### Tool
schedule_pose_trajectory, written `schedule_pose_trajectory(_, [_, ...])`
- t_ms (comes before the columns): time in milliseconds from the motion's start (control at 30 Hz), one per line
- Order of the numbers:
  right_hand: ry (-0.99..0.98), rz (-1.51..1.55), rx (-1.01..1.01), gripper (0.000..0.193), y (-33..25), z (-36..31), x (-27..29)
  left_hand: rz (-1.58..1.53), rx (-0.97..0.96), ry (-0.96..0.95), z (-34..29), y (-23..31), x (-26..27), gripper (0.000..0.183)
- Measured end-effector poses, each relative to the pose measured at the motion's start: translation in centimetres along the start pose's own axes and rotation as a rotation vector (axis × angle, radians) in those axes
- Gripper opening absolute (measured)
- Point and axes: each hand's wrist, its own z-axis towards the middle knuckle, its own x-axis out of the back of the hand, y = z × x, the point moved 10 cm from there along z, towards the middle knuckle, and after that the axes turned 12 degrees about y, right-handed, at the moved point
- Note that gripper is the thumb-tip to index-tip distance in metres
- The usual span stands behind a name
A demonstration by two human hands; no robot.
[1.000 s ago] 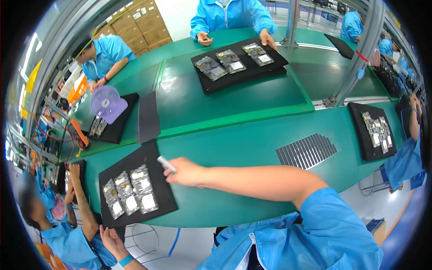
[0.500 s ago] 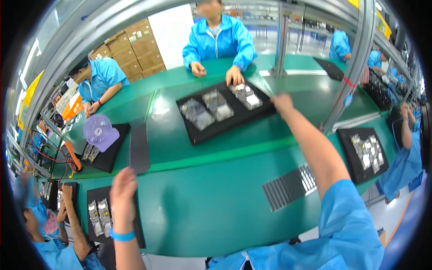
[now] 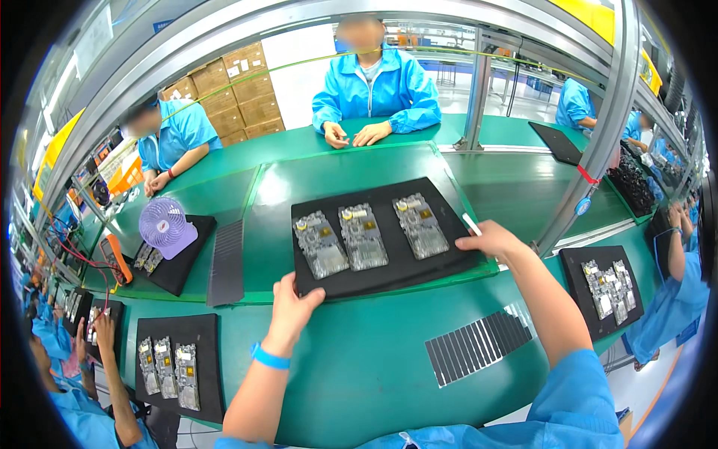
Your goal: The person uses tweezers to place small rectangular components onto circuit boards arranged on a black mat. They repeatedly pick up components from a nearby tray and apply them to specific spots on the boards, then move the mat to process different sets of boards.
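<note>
A black foam mat (image 3: 404, 271) lies in front of me, tilted slightly, across the middle of the green bench. On it are three circuit boards: one at the left (image 3: 321, 243), one in the middle (image 3: 364, 236) and one at the right (image 3: 420, 226). My left hand (image 3: 293, 303), with a blue band at its wrist, grips the mat's near left corner, thumb on top. At the mat's right edge, my right hand (image 3: 493, 239) pinches it; a small white piece (image 3: 470, 223) shows by the fingers, its kind unclear. The undersides of both grips are hidden.
A sheet of black strips (image 3: 479, 340) lies near my right forearm. More boards rest on a left black mat (image 3: 206, 329) and a right black mat (image 3: 574, 258). A purple fan (image 3: 162, 223) and a metal post (image 3: 606, 135) stand nearby. A person (image 3: 374, 93) sits opposite.
The mat with its boards has come nearer to me. My left hand has moved right onto its corner; my right hand stays at its right edge. The person opposite has withdrawn a hand from the mat.
</note>
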Motion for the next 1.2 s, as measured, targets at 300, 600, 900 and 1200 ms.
schedule_pose_trajectory(300, [-0.084, 0.121, 0.017, 0.060, 3.7, -16.3, 0.6, -0.638, 0.340, -0.167, -14.7, -0.9, 6.8, 0.061])
schedule_pose_trajectory(600, [0.234, 0.213, 0.189, 0.040, 7.1, -22.3, 3.7, 0.769, -0.361, -0.044, -19.1, 3.0, 11.4, 0.049])
schedule_pose_trajectory(900, [0.293, 0.731, -0.080, 0.044, 13.7, -14.2, 8.8, 0.266, -1.111, -0.628, -28.4, 20.2, -14.9, 0.052])
schedule_pose_trajectory(1200, [0.342, 0.464, -0.003, 0.032, 12.5, -12.8, 8.4, 0.334, -1.156, -0.520, -27.8, 18.3, -24.0, 0.051])
